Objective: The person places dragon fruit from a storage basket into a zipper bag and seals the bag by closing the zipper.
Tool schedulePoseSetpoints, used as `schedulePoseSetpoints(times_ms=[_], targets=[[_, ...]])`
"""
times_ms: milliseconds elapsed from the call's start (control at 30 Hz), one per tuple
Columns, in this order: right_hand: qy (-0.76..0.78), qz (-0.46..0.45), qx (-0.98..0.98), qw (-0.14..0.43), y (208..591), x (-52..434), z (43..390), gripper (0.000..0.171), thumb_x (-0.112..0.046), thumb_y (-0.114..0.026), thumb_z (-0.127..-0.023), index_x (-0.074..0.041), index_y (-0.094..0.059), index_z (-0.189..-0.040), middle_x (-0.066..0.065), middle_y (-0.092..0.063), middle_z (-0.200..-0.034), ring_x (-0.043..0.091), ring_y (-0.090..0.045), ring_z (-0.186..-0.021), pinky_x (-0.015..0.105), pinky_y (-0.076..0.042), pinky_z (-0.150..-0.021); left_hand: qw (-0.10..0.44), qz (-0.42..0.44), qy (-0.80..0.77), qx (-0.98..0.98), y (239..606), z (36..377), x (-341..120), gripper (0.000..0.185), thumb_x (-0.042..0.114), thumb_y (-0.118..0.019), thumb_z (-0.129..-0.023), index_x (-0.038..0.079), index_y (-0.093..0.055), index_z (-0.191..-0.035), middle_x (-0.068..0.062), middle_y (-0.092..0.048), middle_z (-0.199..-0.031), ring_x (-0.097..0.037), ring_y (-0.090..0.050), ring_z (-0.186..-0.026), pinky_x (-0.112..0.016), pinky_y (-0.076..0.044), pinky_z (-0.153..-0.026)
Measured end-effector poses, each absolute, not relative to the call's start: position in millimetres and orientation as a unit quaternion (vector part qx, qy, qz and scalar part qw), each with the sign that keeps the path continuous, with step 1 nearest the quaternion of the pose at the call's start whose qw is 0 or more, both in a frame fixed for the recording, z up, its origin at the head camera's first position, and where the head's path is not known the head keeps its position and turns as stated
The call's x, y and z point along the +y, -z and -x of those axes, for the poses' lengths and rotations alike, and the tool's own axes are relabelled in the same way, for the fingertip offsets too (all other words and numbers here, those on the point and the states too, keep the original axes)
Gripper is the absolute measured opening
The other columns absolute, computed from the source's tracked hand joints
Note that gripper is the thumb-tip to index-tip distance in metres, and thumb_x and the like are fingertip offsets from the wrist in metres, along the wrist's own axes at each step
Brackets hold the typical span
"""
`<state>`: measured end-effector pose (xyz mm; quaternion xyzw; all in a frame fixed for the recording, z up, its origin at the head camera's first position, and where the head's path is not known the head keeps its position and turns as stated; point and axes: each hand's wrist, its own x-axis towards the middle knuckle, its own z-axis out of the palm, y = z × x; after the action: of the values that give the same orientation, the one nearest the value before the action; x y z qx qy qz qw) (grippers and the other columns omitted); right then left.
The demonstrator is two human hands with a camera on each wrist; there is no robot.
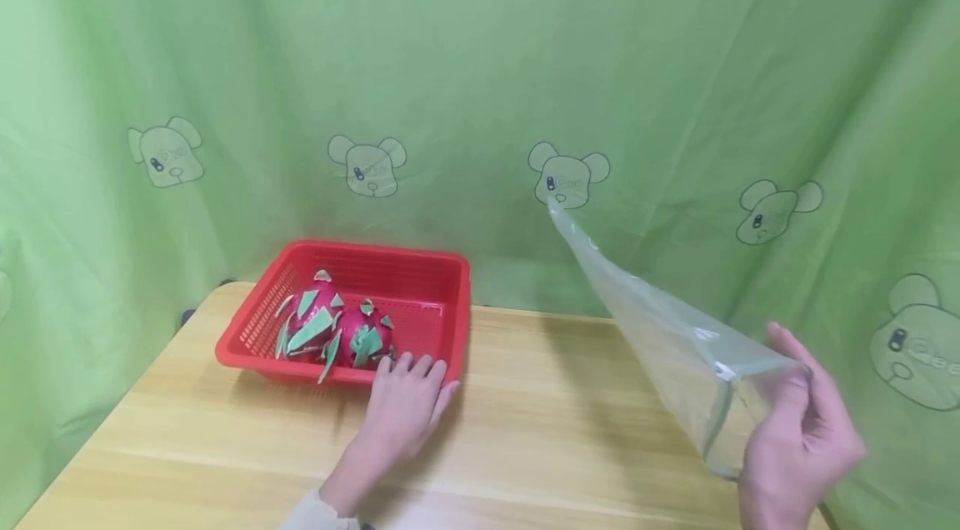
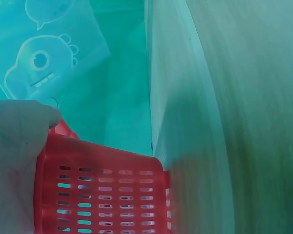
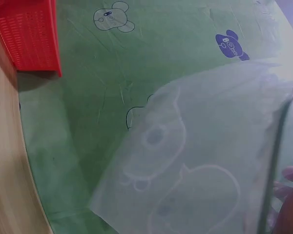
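1. Left hand (image 1: 405, 405): palm down on the wooden table (image 1: 540, 430), fingers straight and loose, fingertips touching the near rim of the red basket (image 1: 420, 280). Nothing is grasped. In the left wrist view the hand (image 2: 12, 161) lies against the basket's slotted wall (image 2: 112, 195).
2. Red basket: sits at the far left of the table, close to the green bear-print curtain (image 1: 480, 55). It also shows in the top left corner of the right wrist view (image 3: 29, 34).
3. Contents: two pink dragon fruits (image 1: 330, 326) with green scales, side by side in the left half of the basket and touching each other. The right half of the basket floor is bare.
4. Clear plastic bag (image 1: 660, 330): held up in the air on the right side, its far corner tilted up and to the left, towards the curtain. It is well apart from the basket. In the right wrist view the bag (image 3: 200, 161) fills most of the frame.
5. Right hand (image 1: 802, 438): near right, raised above the table edge, thumb and fingers curled round the bag's near end, grasping it.
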<state>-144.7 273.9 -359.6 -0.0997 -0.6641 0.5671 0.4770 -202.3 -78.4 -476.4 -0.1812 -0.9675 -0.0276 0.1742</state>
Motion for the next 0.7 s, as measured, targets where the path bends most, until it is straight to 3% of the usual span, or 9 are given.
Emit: schedulePoseSetpoints(times_ms=[467, 700], targets=[[-0.741, 0.089, -0.443, 0.497, 341.3, 277.5, 151.7, 0.025, -0.004, -0.06, -0.102, 0.008, -0.068, -0.123, 0.016, -0.071, -0.125, 0.025, -0.058, -0.13, 0.026, -0.048, -0.106, 0.171, 0.184, 0.043, -0.967, 475.8, 201.1, -80.3, 0.037, 0.049, -0.056, -0.102, 0.018, -0.067, -0.12, -0.004, -0.071, -0.107, -0.029, -0.063, -0.1, -0.055, -0.051, -0.091], [-0.724, 0.111, -0.453, 0.508, 331.1, 261.6, 150.2, 0.024, -0.004, -0.064, -0.1, 0.002, -0.072, -0.121, 0.012, -0.069, -0.129, 0.023, -0.061, -0.125, 0.024, -0.05, -0.102, 0.143, 0.177, 0.055, -0.972, 469.3, 200.3, -77.9, 0.041, 0.049, -0.053, -0.103, 0.016, -0.067, -0.123, -0.006, -0.07, -0.112, -0.031, -0.063, -0.104, -0.061, -0.048, -0.096]])
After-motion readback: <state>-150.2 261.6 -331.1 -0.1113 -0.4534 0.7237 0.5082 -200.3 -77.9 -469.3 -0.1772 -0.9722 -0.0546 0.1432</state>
